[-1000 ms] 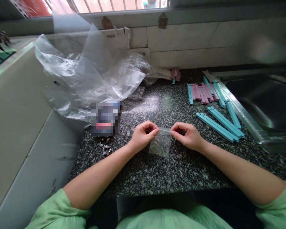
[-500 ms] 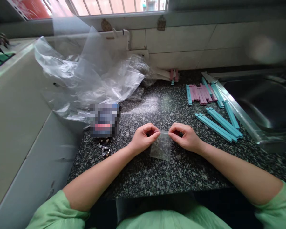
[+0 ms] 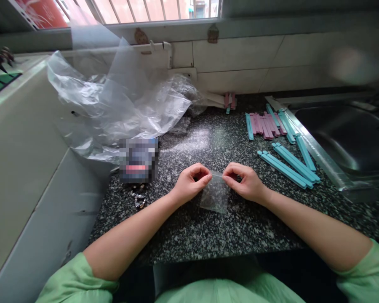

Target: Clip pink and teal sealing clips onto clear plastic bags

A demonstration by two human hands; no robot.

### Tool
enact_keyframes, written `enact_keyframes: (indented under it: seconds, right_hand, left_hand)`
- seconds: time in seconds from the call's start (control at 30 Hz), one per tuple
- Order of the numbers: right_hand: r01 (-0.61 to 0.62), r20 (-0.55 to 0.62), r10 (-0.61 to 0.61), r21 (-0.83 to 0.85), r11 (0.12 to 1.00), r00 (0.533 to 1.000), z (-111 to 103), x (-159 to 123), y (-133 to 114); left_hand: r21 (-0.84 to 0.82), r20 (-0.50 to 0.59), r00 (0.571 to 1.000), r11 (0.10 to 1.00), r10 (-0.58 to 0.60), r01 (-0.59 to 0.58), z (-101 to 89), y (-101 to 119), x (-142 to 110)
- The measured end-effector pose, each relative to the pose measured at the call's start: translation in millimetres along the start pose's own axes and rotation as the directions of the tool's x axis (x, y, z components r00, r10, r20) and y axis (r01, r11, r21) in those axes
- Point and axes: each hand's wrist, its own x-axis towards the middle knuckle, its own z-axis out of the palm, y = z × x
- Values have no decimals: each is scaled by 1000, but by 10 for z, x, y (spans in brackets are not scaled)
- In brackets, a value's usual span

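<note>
A small clear plastic bag (image 3: 215, 197) hangs just above the speckled granite counter (image 3: 208, 235). My left hand (image 3: 191, 183) pinches its top left corner, fingers curled closed. My right hand (image 3: 244, 182) pinches the top right corner the same way. The two hands are close together, a few centimetres apart along the bag's mouth. I cannot make out anything inside the bag.
Crumpled clear plastic sheeting (image 3: 120, 105) lies at the back left. A blurred small box (image 3: 138, 160) sits beside small metal pieces (image 3: 139, 198). Blue sticks (image 3: 287, 164) and pink sticks (image 3: 267, 125) lie at the right, beside a steel sink (image 3: 347, 134). A grey cabinet (image 3: 28, 168) stands left.
My hands have drawn closer together along the top of the bag, and both have moved slightly lower and left in view. The bag stays pinched in both hands.
</note>
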Motion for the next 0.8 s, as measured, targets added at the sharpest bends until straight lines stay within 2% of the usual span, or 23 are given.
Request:
enact_keyframes:
  seconds: [0.17, 0.3, 0.57, 0.8]
  right_hand:
    - [-73, -173, 73, 10, 997, 982, -28, 12, 1]
    - [-136, -260, 143, 45, 990, 955, -24, 10, 15]
    - [-237, -157, 251, 100, 966, 955, -12, 20, 53]
    - [-194, -197, 205, 76, 978, 959, -20, 22, 56]
  left_hand:
    - [45, 37, 999, 999, -10, 8, 2, -5, 6]
    - [62, -17, 999, 998, -29, 30, 9, -8, 7]
    - [22, -82, 994, 997, -67, 69, -19, -16, 9]
    - [-46, -88, 989, 992, -118, 115, -3, -29, 17]
